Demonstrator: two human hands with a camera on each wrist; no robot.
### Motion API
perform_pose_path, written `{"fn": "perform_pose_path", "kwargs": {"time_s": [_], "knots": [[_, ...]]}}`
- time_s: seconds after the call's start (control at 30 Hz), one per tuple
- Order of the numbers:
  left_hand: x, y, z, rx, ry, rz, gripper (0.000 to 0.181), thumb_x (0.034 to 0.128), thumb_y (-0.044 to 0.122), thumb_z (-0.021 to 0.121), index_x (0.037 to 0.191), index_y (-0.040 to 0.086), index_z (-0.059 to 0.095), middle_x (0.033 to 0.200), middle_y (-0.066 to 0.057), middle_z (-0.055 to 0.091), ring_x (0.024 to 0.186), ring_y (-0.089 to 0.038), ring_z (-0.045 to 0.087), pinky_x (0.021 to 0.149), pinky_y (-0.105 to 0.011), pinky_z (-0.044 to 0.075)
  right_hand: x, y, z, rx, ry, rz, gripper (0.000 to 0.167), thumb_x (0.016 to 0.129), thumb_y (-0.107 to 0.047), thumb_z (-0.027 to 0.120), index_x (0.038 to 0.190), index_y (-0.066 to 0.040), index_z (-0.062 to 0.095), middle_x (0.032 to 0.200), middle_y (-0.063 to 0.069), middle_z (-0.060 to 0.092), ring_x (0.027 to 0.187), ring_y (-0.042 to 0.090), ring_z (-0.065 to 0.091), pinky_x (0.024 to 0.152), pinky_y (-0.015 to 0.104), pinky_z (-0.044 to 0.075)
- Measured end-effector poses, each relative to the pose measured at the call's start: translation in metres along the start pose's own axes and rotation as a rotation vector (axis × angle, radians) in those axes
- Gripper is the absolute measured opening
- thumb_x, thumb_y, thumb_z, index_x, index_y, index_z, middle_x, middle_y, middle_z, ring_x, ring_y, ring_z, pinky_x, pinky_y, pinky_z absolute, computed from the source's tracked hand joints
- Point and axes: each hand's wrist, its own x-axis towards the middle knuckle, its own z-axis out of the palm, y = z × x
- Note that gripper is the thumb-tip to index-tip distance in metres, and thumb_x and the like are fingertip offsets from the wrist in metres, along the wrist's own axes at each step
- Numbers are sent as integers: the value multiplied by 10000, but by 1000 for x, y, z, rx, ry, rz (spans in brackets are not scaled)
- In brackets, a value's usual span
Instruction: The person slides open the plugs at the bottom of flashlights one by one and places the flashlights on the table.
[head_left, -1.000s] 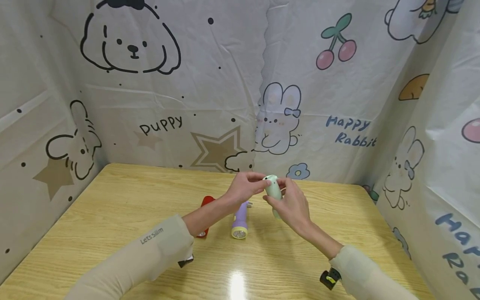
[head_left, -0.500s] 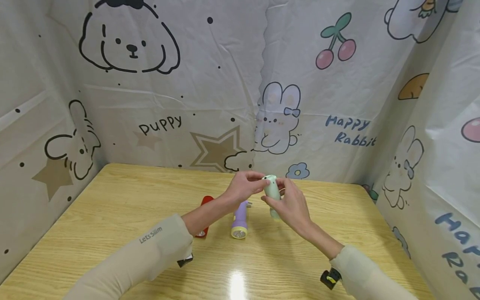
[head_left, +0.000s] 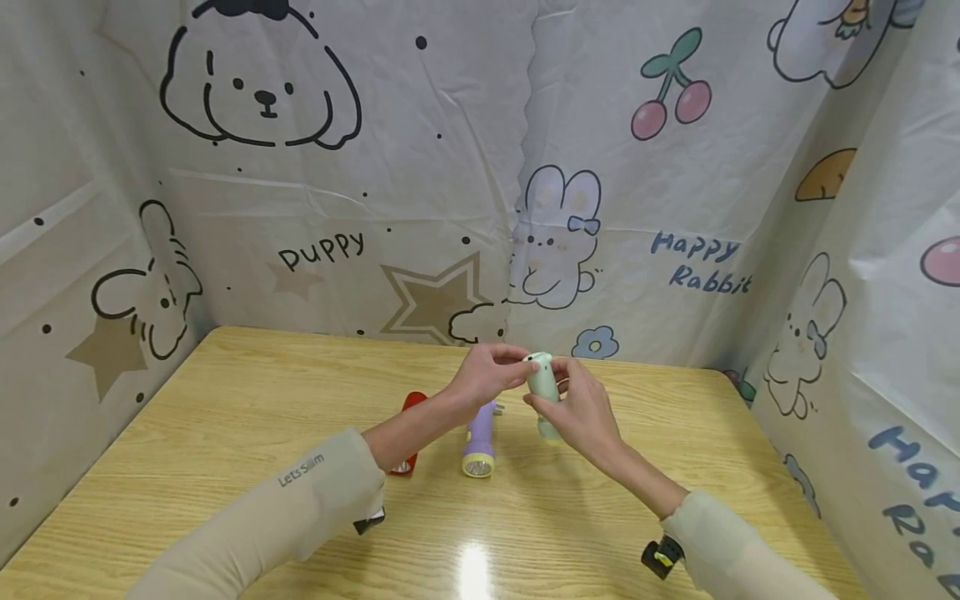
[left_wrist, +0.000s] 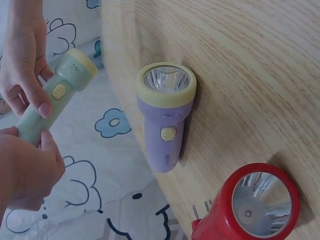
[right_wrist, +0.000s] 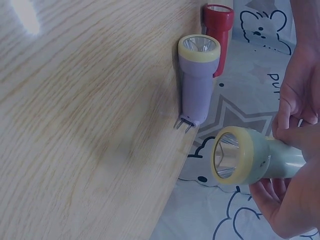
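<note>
Both hands hold a mint-green flashlight [head_left: 542,383] with a pale yellow rim, raised over the far part of the table. Its lens end points down and toward the wearer, as the right wrist view shows. My left hand [head_left: 486,377] pinches the tail end between thumb and fingers. Around the barrel, my right hand [head_left: 588,408] grips with thumb and fingers, the thumb near the yellow switch [left_wrist: 59,92] in the left wrist view. A lavender flashlight [head_left: 481,433] lies just left of the green one, its two metal prongs [right_wrist: 184,125] folded out at the tail.
A red flashlight [left_wrist: 220,222] lies left of the lavender one, partly hidden by the left forearm in the head view. The wooden table [head_left: 262,408] ends at a printed cloth backdrop [head_left: 420,192], which also rises along both sides.
The green flashlight has shifted very slightly left, its lens end swinging a little that way. Both hands keep their hold, and the other flashlights stay put.
</note>
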Motion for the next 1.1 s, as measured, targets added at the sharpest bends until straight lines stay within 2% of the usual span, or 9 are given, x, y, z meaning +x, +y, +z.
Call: {"fn": "perform_pose_path", "kwargs": {"time_s": [0.43, 0.7, 1.1], "knots": [[-2, 0, 2, -82, -19, -6, 306, 942, 106, 699, 1191, -65, 651, 1162, -149, 639, 1096, -261, 636, 912, -309, 536, 1, 0, -1, -19, 22, 22, 482, 771, -184, 880, 1130, -5, 612, 980, 94, 667, 855, 233, 634, 686, 376, 531], [-2, 0, 4, -119, 36, -26, 267, 1004, 102, 586, 1179, -92, 643, 1167, -211, 660, 1065, -302, 665, 888, -329, 550, 1, -1, -2, -27, 19, 28, 485, 762, -188, 885, 1120, -5, 613, 977, 101, 667, 833, 239, 635, 664, 365, 521], [-1, -1, 4, -143, 60, -29, 249, 996, 83, 582, 1150, -99, 656, 1130, -210, 669, 1004, -279, 681, 872, -337, 558, 0, -2, -2, -40, 29, -10, 479, 761, -190, 888, 1121, -21, 621, 976, 90, 660, 841, 237, 637, 668, 374, 531]]}}
